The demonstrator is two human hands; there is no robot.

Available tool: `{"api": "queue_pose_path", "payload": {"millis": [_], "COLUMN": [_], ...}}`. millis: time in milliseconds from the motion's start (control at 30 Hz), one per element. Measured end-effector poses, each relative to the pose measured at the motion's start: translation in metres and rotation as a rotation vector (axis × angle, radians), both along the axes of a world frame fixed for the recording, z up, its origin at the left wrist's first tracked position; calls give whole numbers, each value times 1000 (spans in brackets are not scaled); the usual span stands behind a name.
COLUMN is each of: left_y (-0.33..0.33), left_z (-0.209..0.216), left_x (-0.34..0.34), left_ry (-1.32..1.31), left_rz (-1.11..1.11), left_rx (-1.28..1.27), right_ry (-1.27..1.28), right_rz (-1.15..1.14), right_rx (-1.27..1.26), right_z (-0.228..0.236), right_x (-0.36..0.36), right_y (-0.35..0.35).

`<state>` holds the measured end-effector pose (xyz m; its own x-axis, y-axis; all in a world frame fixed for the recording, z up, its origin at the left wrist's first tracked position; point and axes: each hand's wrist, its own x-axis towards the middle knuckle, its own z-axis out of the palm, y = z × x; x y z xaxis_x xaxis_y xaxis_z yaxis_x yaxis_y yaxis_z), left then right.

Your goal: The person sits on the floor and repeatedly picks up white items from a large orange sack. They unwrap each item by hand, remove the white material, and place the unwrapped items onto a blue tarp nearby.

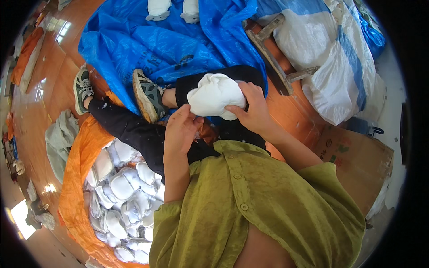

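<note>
A puffy white stuffed cloth piece (217, 96) is held up over my lap, rounded and creased on top. My right hand (255, 107) grips its right side, the thumb lying on the front and the fingers around the edge. At its lower left is my left hand (181, 127), with fingers curled and drawn together close to the cloth. Whatever those fingertips pinch, if anything, is too small to make out. Beside my left leg, an orange sack (73, 178) lies open, filled with many flat white stuffed pieces (125, 185).
A blue plastic sheet (134, 49) spreads ahead, with two white pieces (158, 9) at its far end. To the right are a wooden stool-like frame (272, 60), bulging white-and-blue sacks (333, 67) and a cardboard box (357, 163). Grey cloth (61, 143) lies left on the reddish floor.
</note>
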<state>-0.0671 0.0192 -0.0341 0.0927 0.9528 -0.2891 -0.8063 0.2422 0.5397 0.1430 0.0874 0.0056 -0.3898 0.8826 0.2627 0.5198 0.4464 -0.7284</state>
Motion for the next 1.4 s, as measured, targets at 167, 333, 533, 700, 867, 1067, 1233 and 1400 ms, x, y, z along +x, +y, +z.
{"api": "queue_pose_path", "payload": {"millis": [167,333,533,700,867,1067,1233,1400], "left_y": [1,7,3,5,8,11,11,11], "left_z": [13,22,12,8,15,28,5,-8], "left_x": [15,23,32,19,29,51,50,55], "left_ry": [3,-7,-63,65,202,420,200,514], "left_rz": [-68,6,-22,132,85,161,228,273], "left_rx": [97,66,102,-4,-16,25,-183,-3], "right_ry": [-79,-72,-36,204,187,207,638,644], "right_rz": [95,92,93,235,96,41,192,288], "right_rx": [74,123,-122,-495,-498,-204,-962,-1241], "right_z": [-7,-14,-41,-3,2,-15,-13,-9], "right_x": [-4,-7,-2,14,0,-10,-7,8], "right_y": [-4,-15,-10,-1,-4,0,-6,-7]}}
